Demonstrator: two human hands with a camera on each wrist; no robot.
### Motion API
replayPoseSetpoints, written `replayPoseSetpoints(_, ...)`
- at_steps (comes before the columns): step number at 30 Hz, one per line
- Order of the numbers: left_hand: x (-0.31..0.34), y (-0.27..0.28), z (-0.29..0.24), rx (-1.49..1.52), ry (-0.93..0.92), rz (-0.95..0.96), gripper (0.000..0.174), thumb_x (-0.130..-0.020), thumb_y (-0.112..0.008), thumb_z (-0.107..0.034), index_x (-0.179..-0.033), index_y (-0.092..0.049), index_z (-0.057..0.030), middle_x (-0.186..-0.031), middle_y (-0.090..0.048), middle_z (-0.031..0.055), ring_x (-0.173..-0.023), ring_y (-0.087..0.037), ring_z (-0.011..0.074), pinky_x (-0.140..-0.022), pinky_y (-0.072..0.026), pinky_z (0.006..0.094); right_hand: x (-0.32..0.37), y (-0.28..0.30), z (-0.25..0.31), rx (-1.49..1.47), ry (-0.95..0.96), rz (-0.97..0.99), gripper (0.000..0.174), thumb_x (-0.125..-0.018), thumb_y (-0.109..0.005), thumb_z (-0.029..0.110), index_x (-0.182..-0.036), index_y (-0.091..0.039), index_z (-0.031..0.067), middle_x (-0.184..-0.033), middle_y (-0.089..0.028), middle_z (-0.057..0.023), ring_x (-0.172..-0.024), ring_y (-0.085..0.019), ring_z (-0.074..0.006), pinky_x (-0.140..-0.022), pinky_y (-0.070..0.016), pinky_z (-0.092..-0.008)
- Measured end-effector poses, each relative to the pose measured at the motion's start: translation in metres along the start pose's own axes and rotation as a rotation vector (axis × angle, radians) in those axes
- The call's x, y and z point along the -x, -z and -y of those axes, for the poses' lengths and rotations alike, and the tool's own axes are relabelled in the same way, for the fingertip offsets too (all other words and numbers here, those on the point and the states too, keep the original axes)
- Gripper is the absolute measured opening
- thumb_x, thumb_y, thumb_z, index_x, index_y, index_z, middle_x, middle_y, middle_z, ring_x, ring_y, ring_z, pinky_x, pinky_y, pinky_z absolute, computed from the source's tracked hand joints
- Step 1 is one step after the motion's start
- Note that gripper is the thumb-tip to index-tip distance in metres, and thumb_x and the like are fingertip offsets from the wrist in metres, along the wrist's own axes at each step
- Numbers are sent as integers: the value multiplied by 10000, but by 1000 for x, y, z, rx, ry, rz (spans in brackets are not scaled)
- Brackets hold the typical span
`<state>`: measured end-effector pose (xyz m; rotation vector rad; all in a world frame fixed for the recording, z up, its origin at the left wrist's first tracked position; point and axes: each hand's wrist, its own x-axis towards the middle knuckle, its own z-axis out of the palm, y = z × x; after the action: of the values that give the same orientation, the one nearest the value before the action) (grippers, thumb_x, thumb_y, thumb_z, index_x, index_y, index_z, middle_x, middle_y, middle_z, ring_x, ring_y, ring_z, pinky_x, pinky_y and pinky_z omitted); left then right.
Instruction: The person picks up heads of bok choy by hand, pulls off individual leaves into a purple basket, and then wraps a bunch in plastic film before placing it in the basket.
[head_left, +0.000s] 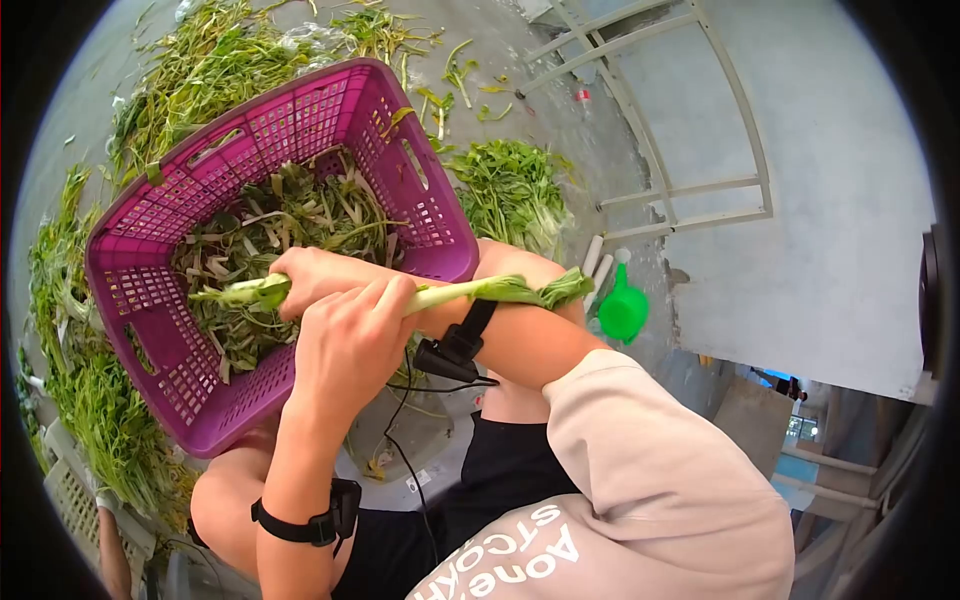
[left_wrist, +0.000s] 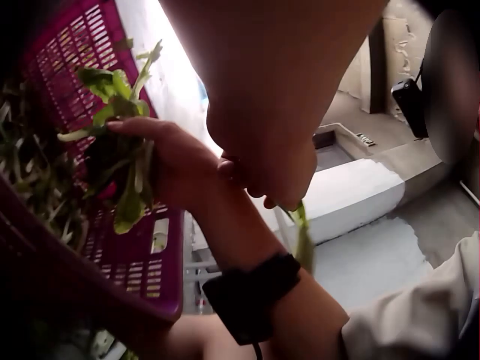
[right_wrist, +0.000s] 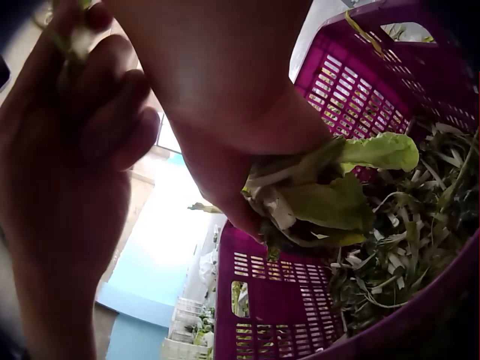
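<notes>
My left hand grips a pale green leafy vegetable stalk, whose folded leafy end lies over my right forearm. Crossed behind it, my right hand is over the basket and holds a clump of green leaves, some limp and dark. In the left wrist view these leaves stick out past the thumb. The purple plastic basket stands tilted against my knees. Inside it lies a heap of wilted leaves and stem pieces.
Piles of long leafy greens lie on the floor beyond the basket, more greens at its left. A bunch of greens lies at its right, near a green plastic scoop. A metal frame stands by the wall.
</notes>
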<state>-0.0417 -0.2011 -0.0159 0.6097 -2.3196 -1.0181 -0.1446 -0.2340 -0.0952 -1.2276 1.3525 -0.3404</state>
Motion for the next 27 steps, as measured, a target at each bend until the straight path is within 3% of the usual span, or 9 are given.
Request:
replayPoseSetpoints(2, 5, -2, 7, 1, 12, 32, 206, -775, -672, 42, -955, -590, -14, -723, -601, 144, -699, -642, 343, -633, -483, 409, 2, -10, -11, -15, 88, -80, 260, -770, -706, 135, -925, -636, -61, -779, -663, -138, -737, -648, -228, -705, -517, -374)
replayPoseSetpoints(4, 9, 4, 21, 42, 143, -195, 162, -821, -658, 17, -971, -598, 9, -755, -601, 155, -675, -633, 311, -632, -477, 395, -9, -14, -34, 11, 225, -71, 291, -778, -699, 173, -966, -638, -40, -809, -672, -150, -764, -655, -256, -724, -524, -377)
replayPoseSetpoints(6, 7, 22, 33, 112, 235, -276, 100, -938, -586, -57, -964, -624, 32, -760, -560, 90, -612, -510, 169, -596, -405, 297, -24, -15, -47, 86, 491, -39, 356, -794, -686, 248, -1049, -640, 3, -867, -690, -172, -820, -669, -312, -760, -538, -383)
replayPoseSetpoints(10, 6, 52, 50, 254, 431, -431, 200, -1001, -559, -152, -948, -651, 17, -777, -519, 18, -643, -410, 101, -603, -338, 272, -28, -1, -10, 66, 25, -39, 458, -692, -763, 231, -1053, -666, -32, -776, -686, -158, -726, -676, -242, -657, -542, -367)
replayPoseSetpoints(13, 13, 80, 66, 302, 520, -550, 331, -1025, -537, -308, -1045, -697, -19, -955, -592, -4, -803, -443, 68, -710, -350, 249, -18, 14, 9, -89, -42, -19, 415, -706, -788, 205, -1053, -693, -2, -830, -666, -70, -776, -602, -161, -738, -488, -341)
replayPoseSetpoints(17, 19, 112, 88, 606, 620, -809, 328, -1015, -527, -314, -1135, -702, -64, -1128, -673, 24, -947, -505, 82, -794, -414, 254, -10, 28, 9, -633, -107, -14, 356, -819, -733, 84, -1157, -664, -1, -1020, -671, -47, -888, -633, -149, -830, -502, -323)
replayPoseSetpoints(20, 27, 121, 98, 616, 734, -665, 323, -1010, -544, -310, -1125, -706, -55, -1101, -675, 16, -948, -510, 93, -811, -419, 264, 2, 47, 17, -955, -65, 86, 298, -844, -697, 76, -1125, -629, 4, -1006, -656, -63, -879, -654, -149, -800, -552, -307)
replayPoseSetpoints(21, 26, 122, 97, 683, 803, -594, 280, -1011, -566, -261, -1110, -720, -50, -991, -594, -4, -845, -473, 89, -765, -392, 264, 6, 52, 19, -949, -64, 94, 298, -844, -697, 76, -1125, -629, 4, -1006, -656, -63, -879, -654, -149, -800, -552, -307)
replayPoseSetpoints(27, 32, 98, 116, 387, 684, -345, 238, -989, -580, -130, -1173, -678, -13, -966, -668, 32, -764, -521, 100, -705, -425, 271, 20, 74, 23, -1137, -3, 191, 266, -853, -645, 59, -1098, -617, -41, -1003, -665, -127, -858, -701, -199, -765, -600, -331)
